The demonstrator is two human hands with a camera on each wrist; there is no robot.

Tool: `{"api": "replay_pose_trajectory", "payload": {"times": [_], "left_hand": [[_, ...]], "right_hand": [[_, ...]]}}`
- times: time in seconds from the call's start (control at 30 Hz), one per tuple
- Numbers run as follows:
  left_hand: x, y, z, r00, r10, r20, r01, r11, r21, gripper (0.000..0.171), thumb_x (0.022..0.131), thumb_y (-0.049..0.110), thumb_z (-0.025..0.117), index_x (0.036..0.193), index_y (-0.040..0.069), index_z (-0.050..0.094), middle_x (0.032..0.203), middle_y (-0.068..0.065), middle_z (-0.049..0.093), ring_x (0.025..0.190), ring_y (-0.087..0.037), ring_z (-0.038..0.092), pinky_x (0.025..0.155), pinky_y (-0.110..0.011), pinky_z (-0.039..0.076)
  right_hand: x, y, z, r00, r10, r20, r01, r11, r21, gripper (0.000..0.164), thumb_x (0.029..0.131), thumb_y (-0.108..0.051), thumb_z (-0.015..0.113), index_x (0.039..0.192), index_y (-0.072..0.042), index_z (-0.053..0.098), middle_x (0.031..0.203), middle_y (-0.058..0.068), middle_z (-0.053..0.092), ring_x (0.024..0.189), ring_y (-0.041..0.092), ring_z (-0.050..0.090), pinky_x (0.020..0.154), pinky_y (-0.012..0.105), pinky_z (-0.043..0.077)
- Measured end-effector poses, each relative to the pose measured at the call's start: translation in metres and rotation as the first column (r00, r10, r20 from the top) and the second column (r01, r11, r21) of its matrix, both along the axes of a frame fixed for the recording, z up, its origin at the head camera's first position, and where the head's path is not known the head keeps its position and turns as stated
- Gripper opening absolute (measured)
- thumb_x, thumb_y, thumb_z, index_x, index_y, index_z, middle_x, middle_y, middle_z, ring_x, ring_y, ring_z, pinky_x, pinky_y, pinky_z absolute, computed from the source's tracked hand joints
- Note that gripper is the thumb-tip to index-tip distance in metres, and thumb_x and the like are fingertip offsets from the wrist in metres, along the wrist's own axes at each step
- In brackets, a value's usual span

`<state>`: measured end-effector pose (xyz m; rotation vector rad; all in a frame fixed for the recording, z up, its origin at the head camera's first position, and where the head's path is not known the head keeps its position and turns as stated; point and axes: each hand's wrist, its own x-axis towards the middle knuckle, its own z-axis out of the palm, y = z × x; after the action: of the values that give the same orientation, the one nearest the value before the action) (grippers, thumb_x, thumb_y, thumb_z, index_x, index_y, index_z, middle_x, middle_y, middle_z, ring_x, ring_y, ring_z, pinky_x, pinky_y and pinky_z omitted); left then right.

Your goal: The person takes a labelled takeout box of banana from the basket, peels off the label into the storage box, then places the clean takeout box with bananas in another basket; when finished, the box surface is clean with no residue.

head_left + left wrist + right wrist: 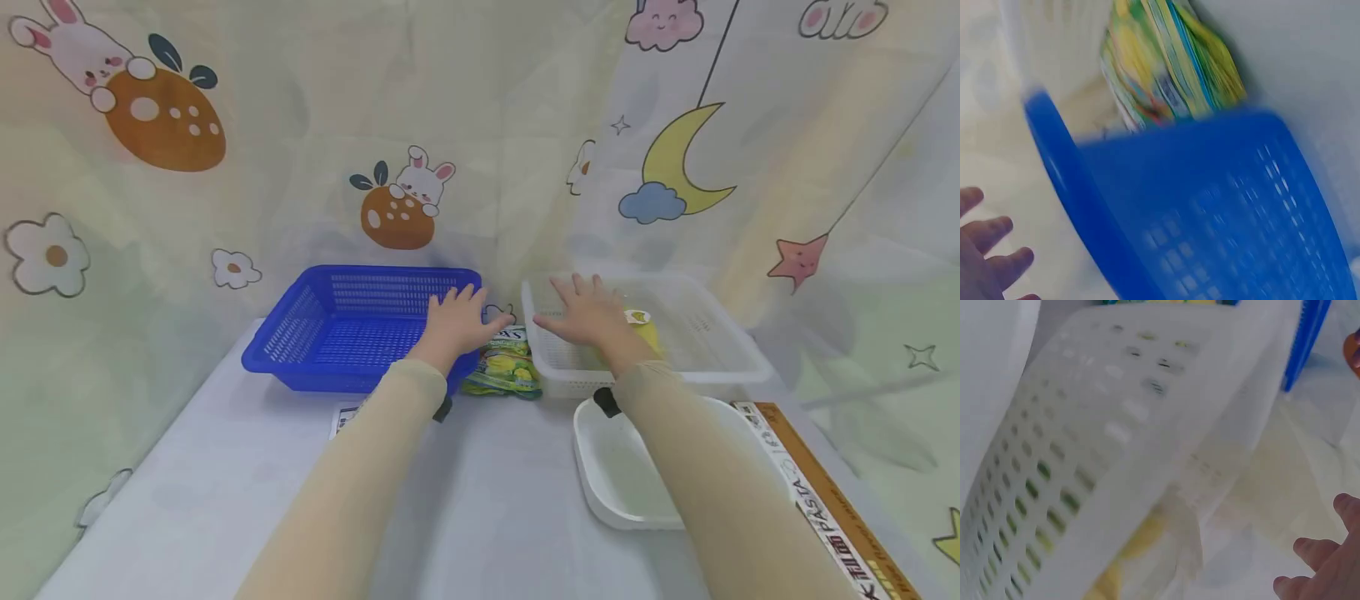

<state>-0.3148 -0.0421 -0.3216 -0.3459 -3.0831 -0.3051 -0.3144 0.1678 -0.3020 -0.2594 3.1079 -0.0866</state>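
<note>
My left hand (pixel 456 323) is held over the right side of a blue plastic basket (pixel 300 358), fingers spread and nothing in its grasp. The left wrist view shows the slotted blue basket wall (pixel 1210 187) with fingertips (pixel 1007 265) off to its side. Over the left part of a white basket (pixel 720 371) my right hand (pixel 588 317) is stretched out, also with spread fingers and holding nothing. A yellow item (pixel 647 331) lies inside the white basket, partly hidden by the right hand and wrist. Between the two baskets lies a green and yellow packet (pixel 502 367).
A white tub (pixel 615 492) stands in front of the white basket, partly under the right forearm. Long printed boxes, one brown (pixel 825 483) and one white (pixel 813 508), lie along the right table edge. A small printed card (pixel 343 417) is by the left sleeve. Patterned curtain hangs behind.
</note>
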Motion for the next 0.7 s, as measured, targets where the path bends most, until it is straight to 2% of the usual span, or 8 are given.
{"api": "replay_pose_trajectory", "payload": {"times": [0.2, 0.3, 0.47, 0.7], "left_hand": [[0.016, 0.031, -0.004, 0.996, -0.081, -0.026, 0.081, 0.997, 0.017, 0.08, 0.083, 0.071, 0.031, 0.144, 0.019, 0.027, 0.15, -0.007, 0.024, 0.137, -0.031, 0.024, 0.108, -0.055, 0.021], [0.027, 0.046, -0.007, 0.994, -0.107, 0.009, 0.107, 0.994, 0.009, 0.082, 0.082, 0.073, 0.029, 0.145, 0.02, 0.024, 0.151, -0.01, 0.021, 0.137, -0.031, 0.023, 0.108, -0.052, 0.024], [0.04, 0.066, -0.017, 0.991, -0.11, 0.073, 0.105, 0.993, 0.061, 0.085, 0.08, 0.072, 0.036, 0.146, 0.02, 0.02, 0.152, -0.016, 0.011, 0.138, -0.032, 0.022, 0.107, -0.05, 0.029], [0.048, 0.076, -0.034, 0.989, -0.086, 0.121, 0.07, 0.989, 0.13, 0.091, 0.077, 0.071, 0.046, 0.146, 0.019, 0.018, 0.152, -0.019, 0.007, 0.136, -0.034, 0.025, 0.103, -0.049, 0.035]], "right_hand": [[0.009, 0.038, 0.009, 1.0, 0.023, -0.01, -0.023, 1.0, -0.012, 0.084, 0.083, -0.068, 0.037, 0.147, -0.018, 0.015, 0.15, 0.023, 0.01, 0.133, 0.051, 0.005, 0.099, 0.073, 0.007], [0.012, 0.062, 0.009, 1.0, 0.008, 0.004, -0.008, 1.0, -0.017, 0.087, 0.082, -0.07, 0.035, 0.147, -0.016, 0.014, 0.149, 0.026, 0.01, 0.132, 0.053, 0.005, 0.097, 0.074, 0.007], [0.016, 0.099, 0.008, 0.999, -0.016, 0.051, 0.017, 0.999, -0.036, 0.093, 0.079, -0.073, 0.037, 0.147, -0.014, 0.011, 0.148, 0.029, 0.007, 0.13, 0.056, 0.004, 0.096, 0.075, 0.005], [0.027, 0.133, 0.005, 0.993, -0.017, 0.118, 0.024, 0.998, -0.06, 0.094, 0.081, -0.069, 0.039, 0.147, -0.011, 0.006, 0.145, 0.035, 0.006, 0.127, 0.058, 0.009, 0.091, 0.077, 0.012]]}}
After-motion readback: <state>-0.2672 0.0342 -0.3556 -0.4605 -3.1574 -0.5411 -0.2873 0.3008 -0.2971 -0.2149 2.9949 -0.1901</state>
